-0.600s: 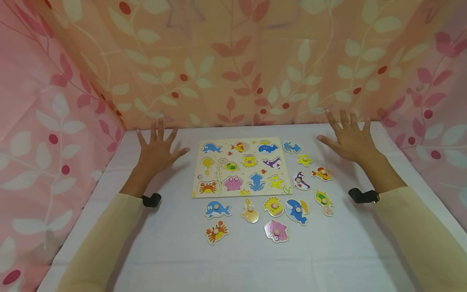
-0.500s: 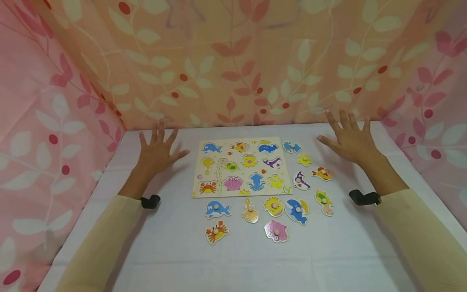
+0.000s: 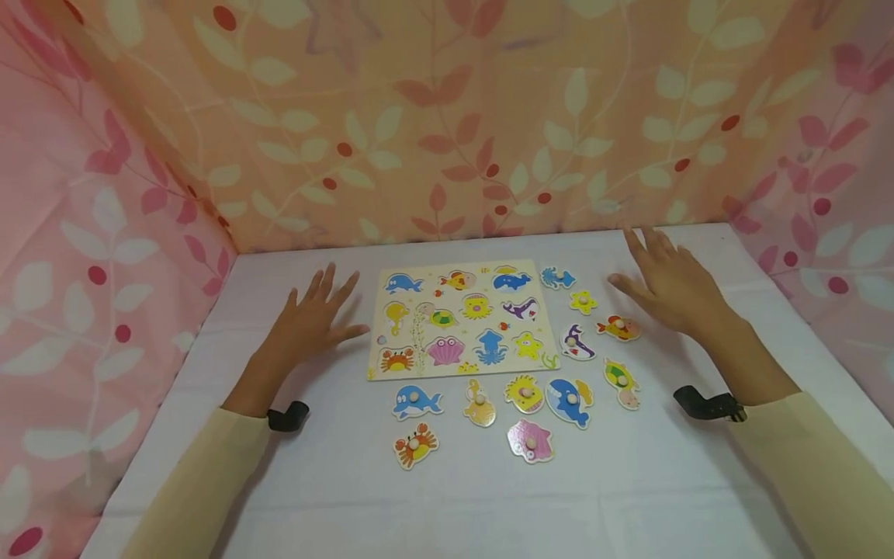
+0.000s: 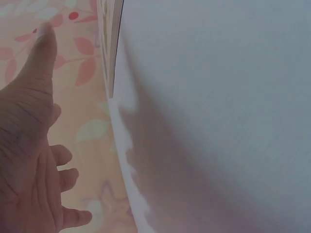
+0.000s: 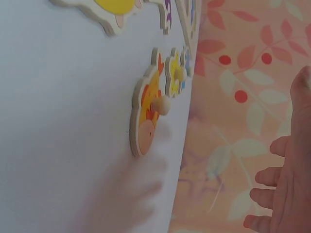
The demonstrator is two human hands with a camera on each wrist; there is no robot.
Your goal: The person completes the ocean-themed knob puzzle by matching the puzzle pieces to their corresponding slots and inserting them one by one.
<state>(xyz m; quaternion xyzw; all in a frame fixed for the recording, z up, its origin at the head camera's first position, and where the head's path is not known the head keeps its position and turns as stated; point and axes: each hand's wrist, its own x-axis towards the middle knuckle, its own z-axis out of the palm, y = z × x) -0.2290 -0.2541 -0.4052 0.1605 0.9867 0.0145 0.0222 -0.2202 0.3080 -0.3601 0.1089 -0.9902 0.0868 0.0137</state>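
Observation:
A wooden puzzle board (image 3: 433, 374) with printed sea animals lies on the white cloth. Left of it hovers my left hand (image 3: 307, 322), fingers spread, holding nothing; its thumb points toward the board's edge. On the other side, my right hand (image 3: 673, 287) is raised above the table with extended fingers and nothing in its grasp. Nearest to it is the knobbed fish piece (image 3: 618, 328), which also stands out in the right wrist view. Beside the board lie the blue squid piece (image 3: 557, 278), starfish piece (image 3: 583, 302), purple shark piece (image 3: 578, 343) and turtle piece (image 3: 621, 383).
Below the board are the dolphin (image 3: 417, 402), crab (image 3: 415, 446), seahorse (image 3: 479, 404), yellow octopus (image 3: 524, 388), whale (image 3: 562, 396) and pink shell (image 3: 520, 435) pieces. Patterned curtains (image 3: 447, 116) enclose the table's back and sides.
Both hands have come down and nearer the person; the left has also shifted slightly toward the board. The right hand's fingers are less spread. The head view has tilted slightly; the pieces keep their places.

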